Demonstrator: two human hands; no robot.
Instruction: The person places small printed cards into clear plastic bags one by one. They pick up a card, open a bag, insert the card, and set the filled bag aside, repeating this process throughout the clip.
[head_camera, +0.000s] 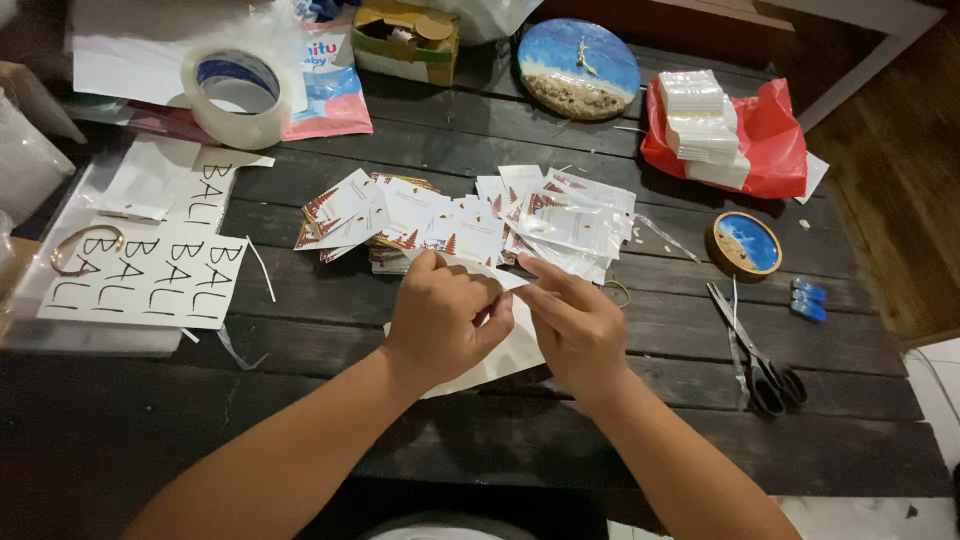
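Dark, weathered wooden plank surface (330, 330) with visible gaps between boards, lit from above so that its middle is bright and its near edge falls into shadow. To the right, a brown wooden floor (900, 170); at the lower right corner, pale tiled floor (940, 400). No walls or windows in view.

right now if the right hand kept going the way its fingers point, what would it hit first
Likely the left hand: the right hand points up-left, both pinching the same white sheet. Beyond lies the pile of small cards.
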